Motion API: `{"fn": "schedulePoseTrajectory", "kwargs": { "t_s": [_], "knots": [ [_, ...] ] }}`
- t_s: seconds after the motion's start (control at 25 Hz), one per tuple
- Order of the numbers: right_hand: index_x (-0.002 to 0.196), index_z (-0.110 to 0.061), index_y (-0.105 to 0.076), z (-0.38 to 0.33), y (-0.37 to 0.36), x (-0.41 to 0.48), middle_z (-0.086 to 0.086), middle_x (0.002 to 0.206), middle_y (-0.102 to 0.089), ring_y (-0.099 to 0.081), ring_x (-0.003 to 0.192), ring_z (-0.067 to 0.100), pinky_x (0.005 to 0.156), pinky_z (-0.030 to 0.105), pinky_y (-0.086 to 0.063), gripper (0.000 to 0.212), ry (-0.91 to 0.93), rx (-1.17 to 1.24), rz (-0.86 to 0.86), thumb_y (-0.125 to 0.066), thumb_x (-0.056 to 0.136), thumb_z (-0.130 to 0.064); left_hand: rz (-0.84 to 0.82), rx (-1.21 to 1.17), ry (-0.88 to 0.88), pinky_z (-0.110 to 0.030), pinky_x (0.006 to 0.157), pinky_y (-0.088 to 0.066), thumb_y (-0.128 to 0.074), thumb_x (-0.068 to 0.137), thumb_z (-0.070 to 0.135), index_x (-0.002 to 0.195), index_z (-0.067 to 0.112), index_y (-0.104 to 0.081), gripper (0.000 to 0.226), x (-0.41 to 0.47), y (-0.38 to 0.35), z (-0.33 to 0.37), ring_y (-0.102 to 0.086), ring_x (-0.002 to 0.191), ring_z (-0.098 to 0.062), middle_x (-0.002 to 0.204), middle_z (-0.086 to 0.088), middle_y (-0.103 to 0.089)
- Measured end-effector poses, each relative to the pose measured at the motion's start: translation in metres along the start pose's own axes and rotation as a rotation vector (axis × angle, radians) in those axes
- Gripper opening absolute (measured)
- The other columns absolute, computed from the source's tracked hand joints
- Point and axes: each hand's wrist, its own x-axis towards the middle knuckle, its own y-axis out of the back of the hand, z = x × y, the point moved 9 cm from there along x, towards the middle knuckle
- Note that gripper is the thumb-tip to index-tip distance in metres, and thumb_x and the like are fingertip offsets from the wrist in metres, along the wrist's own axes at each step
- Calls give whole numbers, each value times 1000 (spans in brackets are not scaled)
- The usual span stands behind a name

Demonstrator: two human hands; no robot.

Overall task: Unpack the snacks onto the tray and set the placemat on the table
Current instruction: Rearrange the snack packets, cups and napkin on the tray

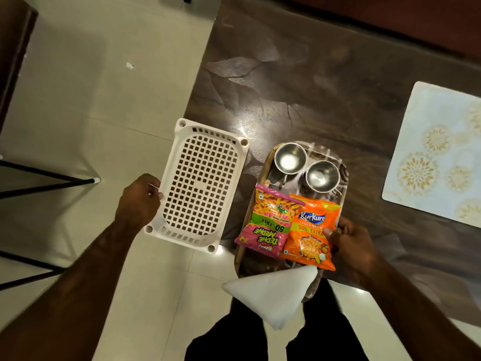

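Two snack packs lay on the tray point(343, 175), my right hand point(351, 246) pinching the orange pack point(309, 230) by its right edge, left hand point(140, 201) gripping the empty basket point(203, 183), placemat point(437, 155) flat on the table point(312, 87) up-right, nearer my right hand.

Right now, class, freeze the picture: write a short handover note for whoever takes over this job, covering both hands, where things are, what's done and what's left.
Left hand: gripping the edge of the white basket, which looks empty and overhangs the table's edge.
Right hand: fingers on the orange Kurkure packet's right edge.
Tray: holds both snack packets, the pink Tedhe Medhe packet left of the orange one, plus two steel cups and a white napkin hanging off its near end.
Done: snacks unpacked; placemat lies flat on the table to the right.
Left: release the packet, put the basket away.
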Motion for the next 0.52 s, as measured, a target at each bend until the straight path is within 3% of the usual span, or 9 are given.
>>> {"fn": "schedulePoseTrajectory", "kwargs": {
  "t_s": [0.12, 0.2, 0.32, 0.4, 0.52],
  "knots": [
    [123, 1, -66, -4, 5, 12, 20, 106, -77, -77, 86, 34, 76, 51, -63, 26, 32, 6, 4, -56, 99, 3, -15, 22, 32, -52, 88, -58, -66, 90, 9, 111, 11, -62, 21, -5, -1, 6, -66, 99, -37, 113, -16, -71],
    [119, -1, -68, -8, 4, 20, 8, 94, -79, -78, 75, 21, 61, 36, -63, 24, 64, 7, 1, -56, 98, 3, 60, 97, -8, -51, 91, -55, -65, 88, 9, 117, 9, -60, 30, -15, 7, 23, -63, 106, -38, 119, -17, -66],
    [116, -6, -69, -13, -2, 31, 3, 94, -79, -79, 76, 16, 60, 29, -62, 23, 88, 13, -18, -57, 98, 3, 214, 109, -174, -47, 86, -55, -60, 84, 8, 113, 14, -60, 30, -45, 19, 73, -63, 102, -35, 115, -13, -62],
    [116, -7, -70, -14, -3, 37, 5, 99, -78, -79, 79, 17, 64, 32, -63, 23, 92, 6, -21, -57, 99, 2, 111, 27, -283, -43, 83, -56, -59, 87, 8, 108, 17, -62, 23, -66, -2, 108, -65, 95, -29, 108, -6, -64],
    [121, -6, -69, -14, -2, 43, 11, 107, -78, -78, 91, 26, 77, 43, -63, 25, 83, -25, -10, -59, 98, -1, -171, -90, -363, -40, 83, -55, -64, 90, 12, 108, 17, -64, 18, -98, -58, 144, -63, 84, -19, 93, 3, -63]
  ]
}}
